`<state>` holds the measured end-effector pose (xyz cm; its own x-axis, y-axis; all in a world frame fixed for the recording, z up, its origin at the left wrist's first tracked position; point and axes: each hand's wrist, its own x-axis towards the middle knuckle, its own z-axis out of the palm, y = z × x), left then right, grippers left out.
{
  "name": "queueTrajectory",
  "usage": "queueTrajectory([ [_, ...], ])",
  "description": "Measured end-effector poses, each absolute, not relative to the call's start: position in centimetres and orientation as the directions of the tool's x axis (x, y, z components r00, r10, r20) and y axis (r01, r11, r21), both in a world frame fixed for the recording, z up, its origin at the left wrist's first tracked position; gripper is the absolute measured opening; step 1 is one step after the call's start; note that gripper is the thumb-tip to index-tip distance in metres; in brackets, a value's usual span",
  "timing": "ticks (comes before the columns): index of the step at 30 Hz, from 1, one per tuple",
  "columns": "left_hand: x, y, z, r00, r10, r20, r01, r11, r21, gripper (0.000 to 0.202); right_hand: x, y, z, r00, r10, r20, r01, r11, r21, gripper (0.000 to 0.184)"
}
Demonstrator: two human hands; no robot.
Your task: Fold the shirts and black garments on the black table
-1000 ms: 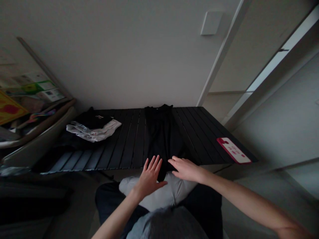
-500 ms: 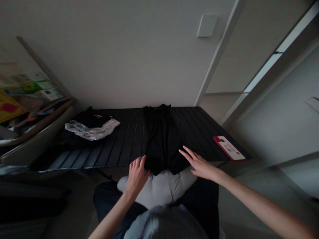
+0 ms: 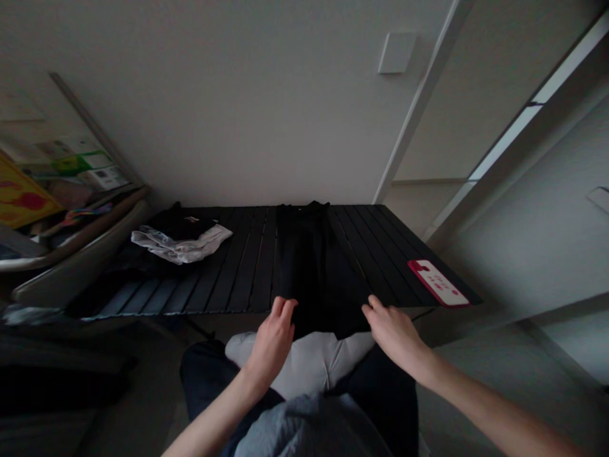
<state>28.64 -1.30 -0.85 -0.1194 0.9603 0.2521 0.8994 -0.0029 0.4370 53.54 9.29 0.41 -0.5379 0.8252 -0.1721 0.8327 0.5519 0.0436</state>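
A long black garment (image 3: 311, 254) lies lengthwise across the dark slatted table (image 3: 252, 254), and its near end hangs over the front edge above my lap. My left hand (image 3: 276, 330) is closed on that end's left side, fingertips pressed together on the cloth. At the opposite side, my right hand (image 3: 392, 327) pinches the right corner. Between the two hands the lower edge is spread wide. Dim light hides which kind of garment it is.
Folded clothes, a black piece (image 3: 178, 225) over a light grey one (image 3: 183, 247), sit on the table's left part. A white card with a red border (image 3: 440, 284) lies near the right edge. On my lap is a grey cushion (image 3: 304, 365). A full bin (image 3: 80, 254) stands left.
Both hands have closed on the near end of the black garment, where before their fingers were apart. The left hand moved right, and the garment's lower edge is now pulled out wider and straighter.
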Motion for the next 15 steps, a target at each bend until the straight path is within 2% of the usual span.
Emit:
queueTrajectory([
  [2,29.2,-1.8,-2.0,-0.06,0.996,0.069,0.904,0.025,0.426,0.047,53.7,8.8,0.0,-0.573,0.735,-0.364,0.792,0.611,-0.012,0.034],
  [3,29.3,-2.0,-2.4,-0.06,0.998,0.024,0.901,0.044,0.431,0.046,53.7,8.7,-0.3,-0.607,0.689,-0.395,0.77,0.634,-0.077,0.027],
  [5,29.3,-2.3,-2.9,-0.103,0.994,0.026,0.881,0.079,0.466,0.039,53.2,9.0,-0.6,-0.688,0.648,-0.326,0.724,0.64,-0.256,0.015],
  [7,29.1,-2.4,-2.8,-0.144,0.985,0.1,0.849,0.071,0.524,0.031,51.7,9.8,-0.9,-0.727,0.66,-0.189,0.654,0.58,-0.486,0.014],
  [9,28.9,-2.5,-2.4,-0.165,0.965,0.204,0.821,0.019,0.571,0.026,49.6,10.9,-1.3,-0.711,0.694,-0.114,0.542,0.438,-0.717,0.02],
  [11,28.7,-2.5,-2.2,-0.164,0.934,0.319,0.803,-0.061,0.592,0.027,47.1,12.0,-1.6,-0.648,0.75,-0.132,0.417,0.205,-0.886,0.021],
  [13,28.7,-2.5,-2.2,-0.152,0.901,0.405,0.795,-0.132,0.592,0.032,44.7,12.8,-1.9,-0.568,0.788,-0.239,0.307,-0.067,-0.949,0.023],
  [15,28.7,-2.4,-2.4,-0.133,0.883,0.451,0.792,-0.179,0.583,0.036,42.5,13.2,-1.9,-0.501,0.779,-0.376,0.23,-0.299,-0.926,0.03],
])
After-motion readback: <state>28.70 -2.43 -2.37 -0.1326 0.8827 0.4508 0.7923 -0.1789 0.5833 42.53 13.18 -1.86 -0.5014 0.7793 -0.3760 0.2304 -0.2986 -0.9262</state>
